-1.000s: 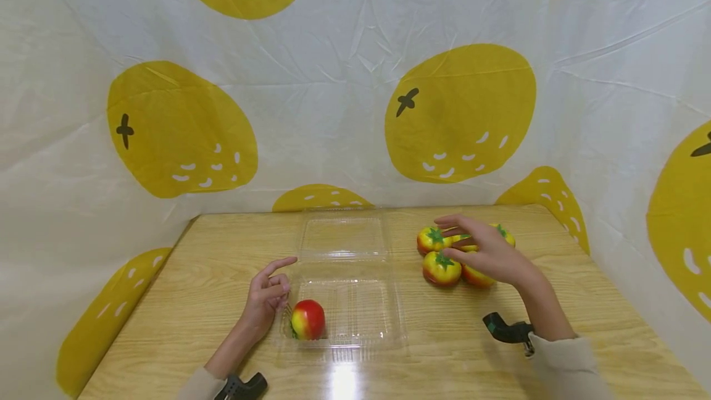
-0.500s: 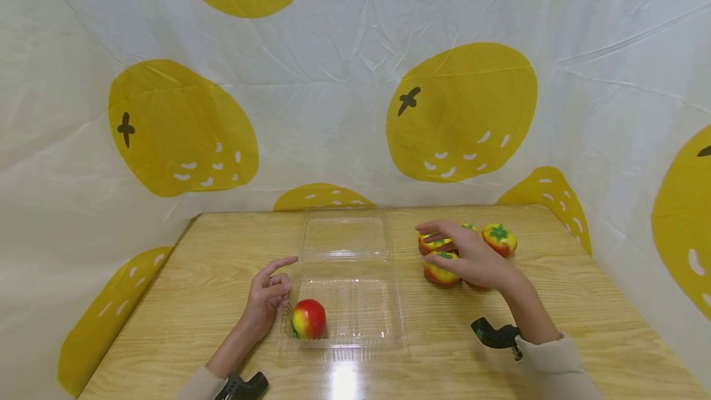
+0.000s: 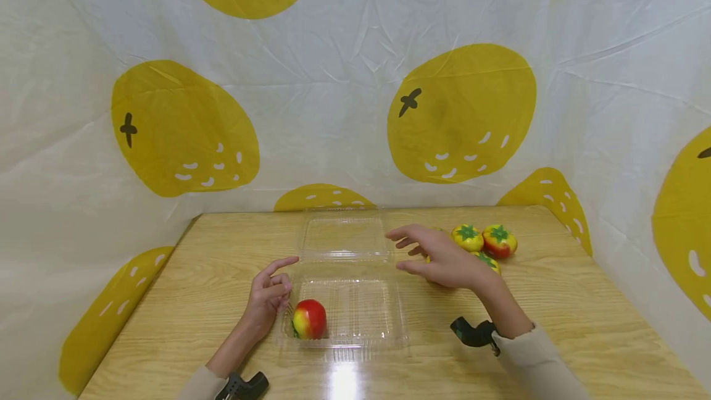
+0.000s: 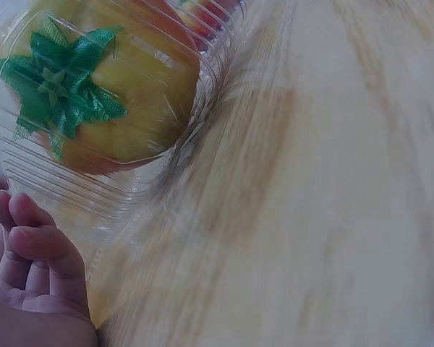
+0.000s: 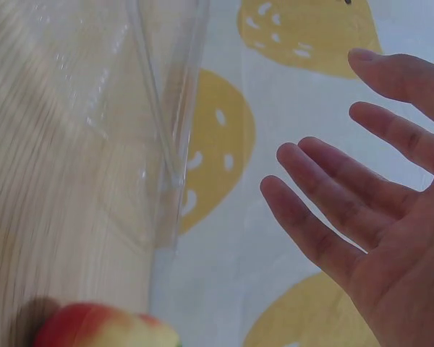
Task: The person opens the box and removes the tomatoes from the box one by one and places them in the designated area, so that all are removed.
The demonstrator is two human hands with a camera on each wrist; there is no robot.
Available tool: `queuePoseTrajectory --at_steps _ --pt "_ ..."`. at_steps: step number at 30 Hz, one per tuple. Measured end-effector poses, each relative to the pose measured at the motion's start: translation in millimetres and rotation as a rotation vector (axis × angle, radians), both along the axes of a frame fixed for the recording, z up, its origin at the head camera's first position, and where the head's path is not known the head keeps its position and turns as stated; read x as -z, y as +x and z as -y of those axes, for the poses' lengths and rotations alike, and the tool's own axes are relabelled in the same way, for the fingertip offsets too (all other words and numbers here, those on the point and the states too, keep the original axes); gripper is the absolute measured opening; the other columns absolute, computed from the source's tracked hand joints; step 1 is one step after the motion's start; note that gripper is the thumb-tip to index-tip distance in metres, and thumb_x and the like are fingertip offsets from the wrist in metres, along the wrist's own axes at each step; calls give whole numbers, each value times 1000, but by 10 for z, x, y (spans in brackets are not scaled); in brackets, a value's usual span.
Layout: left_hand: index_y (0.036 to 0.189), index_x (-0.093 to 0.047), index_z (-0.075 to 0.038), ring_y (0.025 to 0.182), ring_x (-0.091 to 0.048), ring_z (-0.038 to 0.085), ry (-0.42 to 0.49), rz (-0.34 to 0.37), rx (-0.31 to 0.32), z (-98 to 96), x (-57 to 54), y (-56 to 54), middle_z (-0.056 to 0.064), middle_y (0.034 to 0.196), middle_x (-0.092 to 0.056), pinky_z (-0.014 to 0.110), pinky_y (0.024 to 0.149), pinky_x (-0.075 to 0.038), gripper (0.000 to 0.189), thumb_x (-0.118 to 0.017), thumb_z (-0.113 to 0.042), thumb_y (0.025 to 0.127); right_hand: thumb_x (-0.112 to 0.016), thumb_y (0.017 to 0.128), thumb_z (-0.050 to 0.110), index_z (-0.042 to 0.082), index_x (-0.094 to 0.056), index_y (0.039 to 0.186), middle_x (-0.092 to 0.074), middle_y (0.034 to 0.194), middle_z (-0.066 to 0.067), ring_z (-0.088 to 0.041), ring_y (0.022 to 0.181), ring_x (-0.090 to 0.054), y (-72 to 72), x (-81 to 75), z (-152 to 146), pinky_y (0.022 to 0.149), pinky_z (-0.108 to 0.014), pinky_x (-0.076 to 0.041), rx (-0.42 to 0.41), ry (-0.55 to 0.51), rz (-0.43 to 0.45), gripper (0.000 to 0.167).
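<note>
A clear plastic clamshell box lies unfolded on the table, its lid laid back at the far side. One red-and-yellow artificial fruit with a green fabric leaf crown sits in the base's front left corner; the left wrist view has this fruit behind the ribbed plastic. At the box's left edge, my left hand pinches the rim, index finger stretched out. My right hand is in the air, fingers loosely spread and holding nothing, just right of the box. It partly covers the fruit group behind it.
Several similar fruits stand grouped on the right of the wooden table, green crowns up. A white cloth with large yellow fruit prints hangs behind and at both sides. Black wrist mounts sit on both forearms.
My right hand has moved left from over the fruit group towards the box, uncovering fruits on the right and covering those on the left. The left hand and the boxed fruit have stayed put.
</note>
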State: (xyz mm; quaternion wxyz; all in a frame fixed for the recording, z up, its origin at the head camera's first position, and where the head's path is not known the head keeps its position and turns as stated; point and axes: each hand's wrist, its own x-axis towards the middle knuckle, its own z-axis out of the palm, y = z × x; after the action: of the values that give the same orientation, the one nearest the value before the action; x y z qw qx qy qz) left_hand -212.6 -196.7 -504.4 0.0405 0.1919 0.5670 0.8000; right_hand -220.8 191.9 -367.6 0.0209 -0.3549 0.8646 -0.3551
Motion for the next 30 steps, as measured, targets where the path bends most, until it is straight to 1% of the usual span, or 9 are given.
queuePoseTrajectory --at_steps 6,10,17,19,23,26,30 --pt "145 -47 8 55 -54 3 16 -28 20 -6 -5 2 -7 72 -61 21 40 -33 51 -43 10 94 -69 100 30 14 -53 146 -60 144 -7 -27 121 -65 -21 -30 216 101 -50 -55 -80 28 8 51" --pt "144 -48 6 54 -53 3 16 -23 18 -5 -6 5 -7 72 -61 20 41 -34 51 -43 10 94 -70 99 26 14 -55 145 -61 143 -5 -24 121 -65 -38 -60 351 100 -48 -56 -105 56 7 50" --pt "144 -48 6 54 -54 3 11 -13 12 2 8 1 -7 71 -61 17 42 -38 51 -43 11 93 -70 98 22 9 -56 144 -61 141 -7 -23 120 -66 -106 -40 604 97 -42 -59 -192 124 -21 49" --pt "144 -48 6 54 -54 3 14 -15 15 3 11 0 -7 71 -61 17 42 -38 51 -42 11 93 -70 98 22 10 -56 144 -61 142 -6 -24 121 -65 -115 -42 667 97 -42 -59 -200 141 1 49" --pt "145 -47 7 54 -54 2 12 -14 12 1 10 1 -7 71 -61 16 42 -39 52 -42 11 94 -69 99 25 11 -55 144 -61 142 -8 -27 123 -65 -126 -52 777 98 -46 -58 -218 165 32 49" --pt "144 -48 7 55 -54 2 5 -6 2 -3 5 2 -8 71 -62 15 44 -41 51 -44 10 93 -68 99 28 13 -55 144 -61 141 -7 -26 123 -64 -143 -49 854 99 -43 -58 -228 190 43 50" --pt "144 -48 7 55 -53 3 1 -16 4 -1 6 -4 -8 71 -62 15 44 -41 50 -44 10 94 -69 99 31 17 -56 144 -62 138 -4 -21 121 -65 -154 -52 952 95 -33 -58 -240 228 46 49"
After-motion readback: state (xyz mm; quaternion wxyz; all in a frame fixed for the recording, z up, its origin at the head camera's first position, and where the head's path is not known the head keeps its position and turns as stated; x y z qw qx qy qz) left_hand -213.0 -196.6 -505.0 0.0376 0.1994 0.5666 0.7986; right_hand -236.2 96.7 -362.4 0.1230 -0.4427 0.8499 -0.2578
